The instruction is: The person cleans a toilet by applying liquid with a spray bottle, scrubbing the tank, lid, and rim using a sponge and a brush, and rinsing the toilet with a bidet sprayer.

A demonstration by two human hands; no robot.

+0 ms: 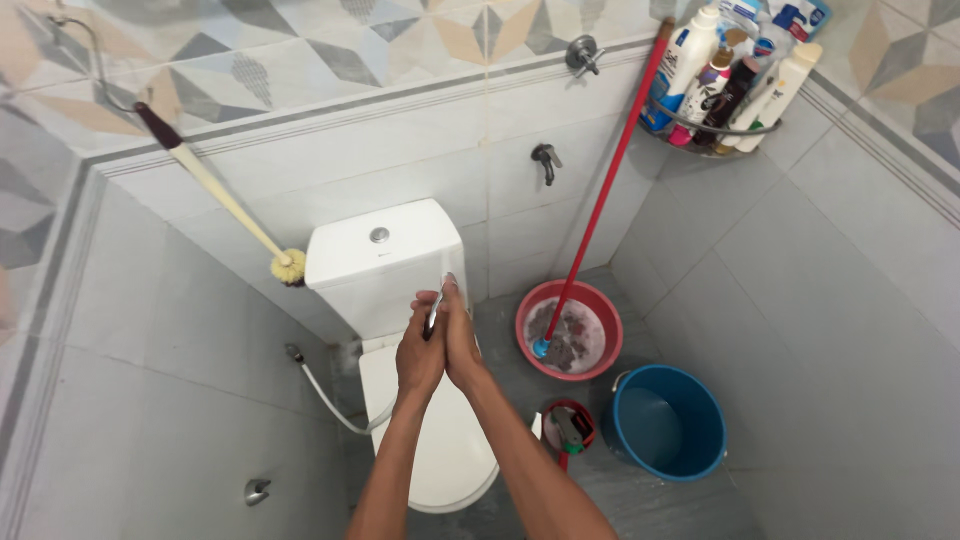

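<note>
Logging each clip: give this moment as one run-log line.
left hand pressed to right hand | small dark thing between palms, unclear | above closed toilet | red basin, blue bucket beside

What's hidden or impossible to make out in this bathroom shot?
Head view:
- Thin item between left hand and right hand: palms cover it; only a sliver shows.
- Red bucket contents: suds hide them.
- Toilet lid: arms cross it.
- Corner-rack bottles: top edge cuts them off.

hands together, perhaps around something
</note>
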